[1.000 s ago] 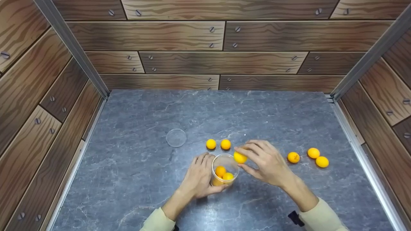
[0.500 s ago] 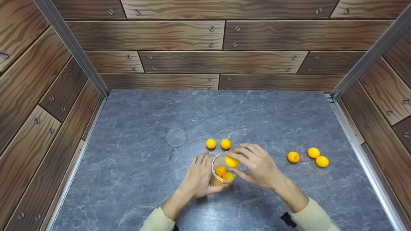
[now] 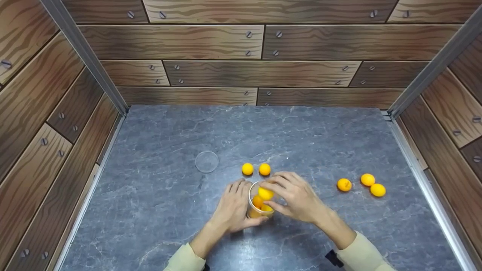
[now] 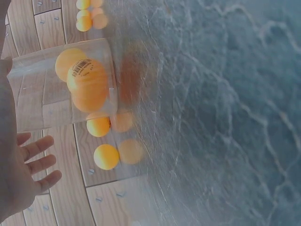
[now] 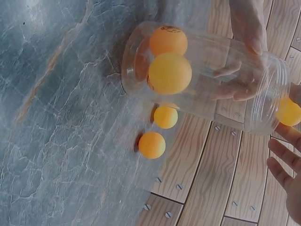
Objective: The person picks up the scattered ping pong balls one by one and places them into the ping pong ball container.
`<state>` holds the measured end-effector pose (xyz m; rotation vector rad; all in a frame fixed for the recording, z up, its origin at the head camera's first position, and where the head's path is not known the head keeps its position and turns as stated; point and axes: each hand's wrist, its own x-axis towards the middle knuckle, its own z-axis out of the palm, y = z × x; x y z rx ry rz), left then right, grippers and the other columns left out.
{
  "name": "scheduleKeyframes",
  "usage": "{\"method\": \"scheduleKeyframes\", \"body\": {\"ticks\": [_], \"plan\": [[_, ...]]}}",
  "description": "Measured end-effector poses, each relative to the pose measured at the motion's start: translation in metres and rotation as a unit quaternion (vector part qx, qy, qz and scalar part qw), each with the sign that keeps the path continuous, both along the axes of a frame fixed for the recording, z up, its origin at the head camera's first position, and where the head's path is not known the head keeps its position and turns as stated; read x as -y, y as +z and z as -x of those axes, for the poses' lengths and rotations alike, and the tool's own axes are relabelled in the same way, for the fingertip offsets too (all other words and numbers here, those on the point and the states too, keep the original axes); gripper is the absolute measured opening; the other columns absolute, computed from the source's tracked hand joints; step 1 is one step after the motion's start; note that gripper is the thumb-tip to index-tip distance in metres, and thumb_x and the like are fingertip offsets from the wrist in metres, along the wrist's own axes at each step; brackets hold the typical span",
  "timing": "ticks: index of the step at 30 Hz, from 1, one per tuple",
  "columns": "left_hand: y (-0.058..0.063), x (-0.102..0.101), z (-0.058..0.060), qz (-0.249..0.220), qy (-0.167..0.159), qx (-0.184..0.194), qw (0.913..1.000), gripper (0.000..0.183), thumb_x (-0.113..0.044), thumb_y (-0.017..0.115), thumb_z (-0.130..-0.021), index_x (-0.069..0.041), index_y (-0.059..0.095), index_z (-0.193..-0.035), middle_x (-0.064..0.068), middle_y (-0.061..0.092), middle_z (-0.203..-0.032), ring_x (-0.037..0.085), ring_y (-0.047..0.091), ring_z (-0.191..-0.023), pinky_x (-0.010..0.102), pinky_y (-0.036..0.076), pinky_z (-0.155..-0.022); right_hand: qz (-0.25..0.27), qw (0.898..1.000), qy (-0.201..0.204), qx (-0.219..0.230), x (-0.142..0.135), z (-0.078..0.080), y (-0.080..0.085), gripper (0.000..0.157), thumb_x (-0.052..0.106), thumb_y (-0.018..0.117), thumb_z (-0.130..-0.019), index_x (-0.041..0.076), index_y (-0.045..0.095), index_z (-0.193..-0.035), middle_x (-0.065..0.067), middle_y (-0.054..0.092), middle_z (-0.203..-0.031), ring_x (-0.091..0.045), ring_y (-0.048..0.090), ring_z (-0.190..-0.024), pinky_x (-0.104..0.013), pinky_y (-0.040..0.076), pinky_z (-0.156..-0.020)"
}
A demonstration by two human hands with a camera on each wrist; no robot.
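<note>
A clear plastic jar [image 5: 203,84] stands upright with orange ping-pong balls [image 4: 89,92] at its bottom. My left hand [image 3: 233,207] holds the jar from the left, its thumb along the near side. Between the thumb and fingertips of my right hand [image 3: 295,197] is another ping-pong ball [image 3: 266,193], right at the jar's mouth. The right wrist view shows that ball [image 5: 289,112] beside the threaded rim, with part of the right hand cut off by the frame edge.
Two loose balls [image 3: 247,169] lie just behind the jar. Farther right lie three more balls [image 3: 344,184]. A clear round lid [image 3: 206,162] rests on the grey marbled table [image 3: 169,128] to the back left. Wood-patterned walls [image 3: 214,41] enclose the table.
My right hand has moved left with its ball, from beside the jar's rim to over its mouth. The left hand and the jar have stayed in place.
</note>
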<state>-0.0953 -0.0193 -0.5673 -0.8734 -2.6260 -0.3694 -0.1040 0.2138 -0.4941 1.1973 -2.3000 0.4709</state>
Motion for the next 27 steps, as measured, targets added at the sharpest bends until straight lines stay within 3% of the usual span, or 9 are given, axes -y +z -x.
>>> {"method": "scheduleKeyframes", "body": {"ticks": [6,18,27], "plan": [[0.0011,0.0002,-0.0009,0.002,0.001,0.004,1.0,0.101,-0.081,0.073,-0.075,-0.004,0.054,-0.138,0.011,0.065,-0.134,0.029,0.061,-0.13,0.044,0.053,-0.108,-0.014,1.0,-0.004,0.026,0.0009,-0.0008,0.0012,0.05,0.037,0.084,-0.086,0.018,0.072,-0.13,0.002,0.075,-0.121,-0.02,0.068,-0.112,-0.037,0.056,-0.099],[-0.0006,-0.0001,-0.0012,-0.013,-0.004,0.006,0.9999,0.1,-0.078,0.074,-0.076,-0.004,0.053,-0.139,0.011,0.065,-0.136,0.031,0.06,-0.132,0.044,0.055,-0.103,-0.011,0.999,0.004,0.033,-0.0006,0.0042,-0.0053,0.051,0.035,0.085,-0.084,0.015,0.072,-0.129,-0.001,0.075,-0.118,-0.021,0.068,-0.109,-0.038,0.056,-0.096],[-0.0007,-0.0002,-0.0012,-0.01,-0.002,0.019,0.9998,0.103,-0.079,0.074,-0.076,-0.002,0.053,-0.141,0.013,0.064,-0.139,0.031,0.06,-0.134,0.045,0.054,-0.107,-0.008,0.999,0.0,0.037,-0.0011,0.0019,-0.0018,0.049,0.034,0.088,-0.083,0.017,0.074,-0.127,0.002,0.075,-0.117,-0.018,0.068,-0.109,-0.036,0.056,-0.097]]}}
